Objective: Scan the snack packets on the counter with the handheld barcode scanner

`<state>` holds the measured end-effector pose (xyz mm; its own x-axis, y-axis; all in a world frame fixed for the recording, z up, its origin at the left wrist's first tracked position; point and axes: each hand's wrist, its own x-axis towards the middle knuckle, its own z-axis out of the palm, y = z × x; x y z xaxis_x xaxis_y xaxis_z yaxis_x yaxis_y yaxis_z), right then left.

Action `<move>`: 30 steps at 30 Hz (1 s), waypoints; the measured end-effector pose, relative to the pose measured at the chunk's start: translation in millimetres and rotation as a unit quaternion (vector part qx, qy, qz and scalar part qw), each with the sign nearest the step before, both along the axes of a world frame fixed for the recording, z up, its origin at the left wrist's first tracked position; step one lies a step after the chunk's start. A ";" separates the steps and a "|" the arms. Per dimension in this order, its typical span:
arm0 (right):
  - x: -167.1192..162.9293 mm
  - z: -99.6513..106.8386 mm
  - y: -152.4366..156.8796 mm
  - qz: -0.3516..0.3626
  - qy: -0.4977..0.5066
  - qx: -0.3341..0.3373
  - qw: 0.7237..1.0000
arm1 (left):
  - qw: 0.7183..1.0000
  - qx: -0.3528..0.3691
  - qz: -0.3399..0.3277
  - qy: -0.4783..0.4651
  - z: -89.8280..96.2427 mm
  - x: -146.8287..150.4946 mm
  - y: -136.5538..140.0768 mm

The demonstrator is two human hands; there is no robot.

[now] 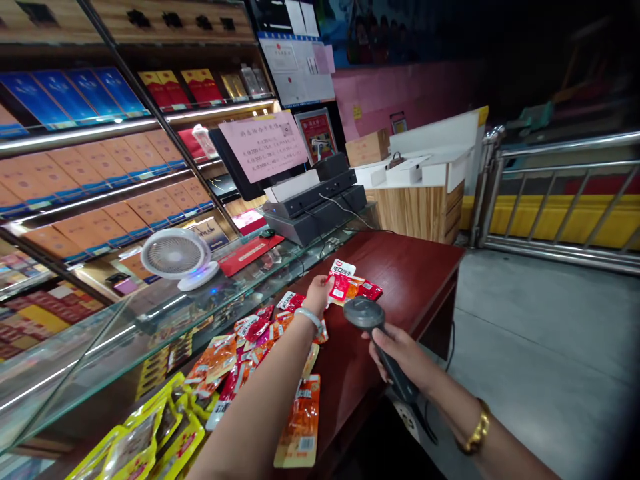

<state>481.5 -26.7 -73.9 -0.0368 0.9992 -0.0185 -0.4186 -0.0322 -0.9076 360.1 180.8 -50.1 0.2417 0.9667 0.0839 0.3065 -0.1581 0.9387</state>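
Observation:
My left hand (319,293) reaches over the dark red table, its fingers closed on the edge of a red snack packet (339,287). Beside that packet lie an orange one and another red one (370,290). In my right hand (400,353) is a black barcode scanner (364,313), gripped by its handle, its head pointing toward the packets. Under and beside my left forearm spreads a pile of red and orange snack packets (215,360). An orange packet with a barcode (300,423) lies near the table's front edge. Yellow-edged packets (145,433) are heaped at the lower left.
Left of the table (400,263) runs a glass display counter (115,333) with a white fan (176,257) on it. A monitor with a pink sign (265,147) and a cash drawer (315,213) stand beyond. A metal railing (565,207) is at right.

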 end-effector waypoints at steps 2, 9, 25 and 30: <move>2.2 -3.5 -3.0 -0.008 0.001 -0.007 1.000 | 0.998 0.019 -0.030 0.060 1.8 3.7 -6.0; 8.8 -6.6 -11.9 -0.023 -0.020 -0.026 0.999 | 0.792 0.195 -0.208 0.539 -5.7 12.5 -50.7; 22.4 -16.5 -22.2 -0.023 -0.029 -0.027 0.999 | 0.831 0.199 -0.087 0.512 14.3 1.3 -8.7; 2.8 -14.4 -17.8 0.012 -0.029 -0.033 0.999 | 0.786 0.125 0.004 0.606 18.7 -72.8 -10.9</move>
<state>484.3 -44.5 -88.3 -0.0567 0.9946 -0.0874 -0.3634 -0.1021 -0.9260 287.3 169.9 -31.3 0.2845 0.9585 -0.0165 0.9531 -0.2846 -0.1024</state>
